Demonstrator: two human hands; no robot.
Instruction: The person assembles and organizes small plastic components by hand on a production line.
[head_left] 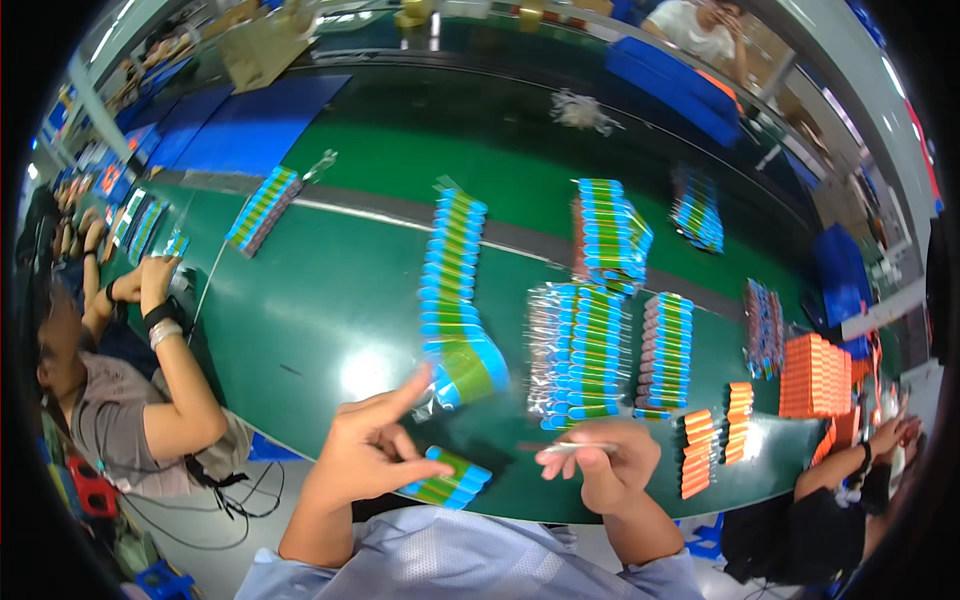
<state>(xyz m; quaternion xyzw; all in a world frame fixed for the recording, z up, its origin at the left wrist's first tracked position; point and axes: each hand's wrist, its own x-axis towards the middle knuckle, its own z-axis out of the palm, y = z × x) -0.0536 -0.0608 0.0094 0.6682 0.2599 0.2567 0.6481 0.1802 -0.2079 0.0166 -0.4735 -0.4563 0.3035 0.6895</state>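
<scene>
My left hand (370, 445) is at the table's front edge, index finger and thumb spread apart and holding nothing. Its fingertip reaches the lower end of a long row of blue-and-green wrapped cylinder packs (452, 265), where a wider pack (468, 368) lies tilted in clear film. Beside the thumb is a short blue-and-green pack (452, 483), partly covered by the hand. To the right, my right hand (610, 465) is closed on a thin, pointed metal tool (575, 446) whose exact kind is unclear. Further off lies a block of blue-and-green packs (580, 350) with clear film and wire ends.
More packs (668, 350) and a piled stack (605, 230) stand right of centre. Orange cylinders (697, 455) and an orange stack (815, 375) are at the right. Along the back runs a green conveyor belt (400, 150). A person (120, 410) works at left, another's arm (850, 470) at right.
</scene>
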